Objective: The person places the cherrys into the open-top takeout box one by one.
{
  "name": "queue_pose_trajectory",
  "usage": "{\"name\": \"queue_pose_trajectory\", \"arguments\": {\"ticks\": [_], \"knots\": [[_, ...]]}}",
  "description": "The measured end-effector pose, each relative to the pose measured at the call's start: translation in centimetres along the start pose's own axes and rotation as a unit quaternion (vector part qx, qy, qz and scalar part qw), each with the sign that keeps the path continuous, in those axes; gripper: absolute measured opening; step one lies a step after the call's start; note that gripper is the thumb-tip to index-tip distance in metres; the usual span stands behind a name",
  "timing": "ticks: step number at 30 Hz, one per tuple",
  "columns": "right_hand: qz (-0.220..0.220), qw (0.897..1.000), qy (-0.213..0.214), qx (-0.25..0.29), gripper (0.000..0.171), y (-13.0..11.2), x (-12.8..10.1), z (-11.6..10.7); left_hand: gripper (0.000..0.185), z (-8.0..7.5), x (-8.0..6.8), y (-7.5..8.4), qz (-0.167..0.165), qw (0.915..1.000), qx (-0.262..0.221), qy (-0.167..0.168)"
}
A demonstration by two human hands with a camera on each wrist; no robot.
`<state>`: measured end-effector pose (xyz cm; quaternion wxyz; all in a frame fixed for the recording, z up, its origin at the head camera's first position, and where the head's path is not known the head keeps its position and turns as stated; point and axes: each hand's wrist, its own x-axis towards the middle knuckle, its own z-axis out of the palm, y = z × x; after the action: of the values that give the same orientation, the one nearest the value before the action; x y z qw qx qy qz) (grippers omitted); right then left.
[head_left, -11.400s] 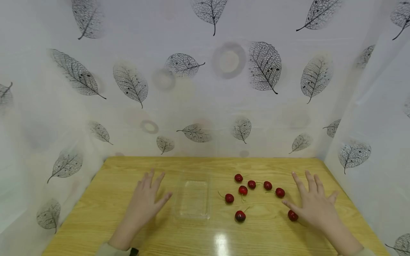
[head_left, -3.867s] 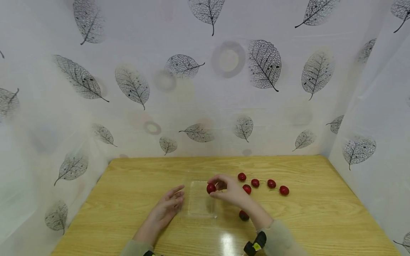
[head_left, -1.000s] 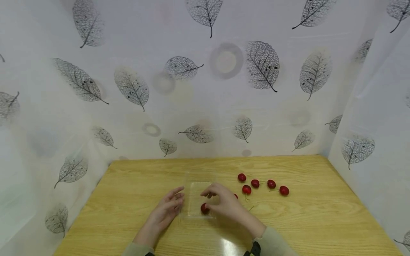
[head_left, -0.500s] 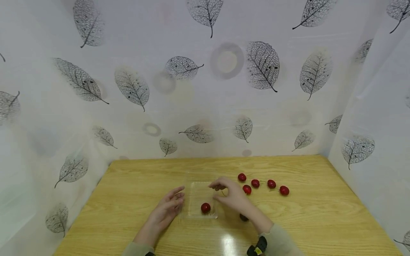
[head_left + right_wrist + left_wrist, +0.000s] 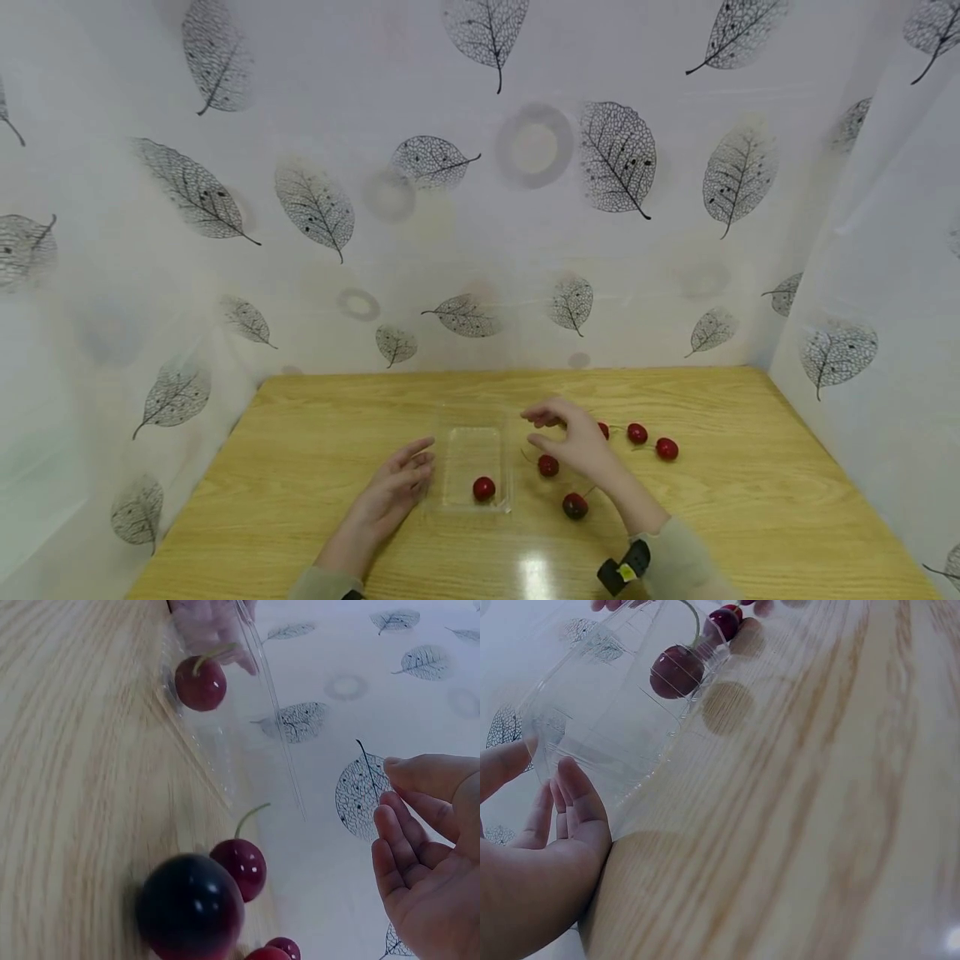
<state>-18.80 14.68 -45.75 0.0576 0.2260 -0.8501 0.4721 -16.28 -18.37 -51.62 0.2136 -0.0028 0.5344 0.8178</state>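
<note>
right grip point(image 5: 579, 440) has swung off the tray point(image 5: 469, 454), empty and loosely parted like left grip point(image 5: 388, 493): best pinch a cherry point(image 5: 548, 465) softly

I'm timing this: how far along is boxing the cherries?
Looks done: one cherry lies in the box. In hand: nothing; the right hand is empty, the left hand beside the box. Remaining: at least five cherries on the table.

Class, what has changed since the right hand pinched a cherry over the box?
The right hand has let go of the cherry, now lying in the near end of the box, and moved right, clear of it, holding nothing. The left hand and box stayed put.
</note>
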Motion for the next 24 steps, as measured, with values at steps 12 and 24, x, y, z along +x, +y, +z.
{"name": "queue_pose_trajectory", "arguments": {"ticks": [12, 24], "knots": [[0.044, 0.999, 0.03, 0.01, 0.027, 0.9, -0.5, -2.4, 0.057, -0.1, -0.1, 0.1, -0.001, 1.0, 0.007, 0.0], [0.072, 0.995, 0.061, -0.026, 0.029, 2.8, -1.7, -5.6, 0.055, 0.1, -0.2, 0.1, -0.001, 1.0, 0.006, 0.0]]}}
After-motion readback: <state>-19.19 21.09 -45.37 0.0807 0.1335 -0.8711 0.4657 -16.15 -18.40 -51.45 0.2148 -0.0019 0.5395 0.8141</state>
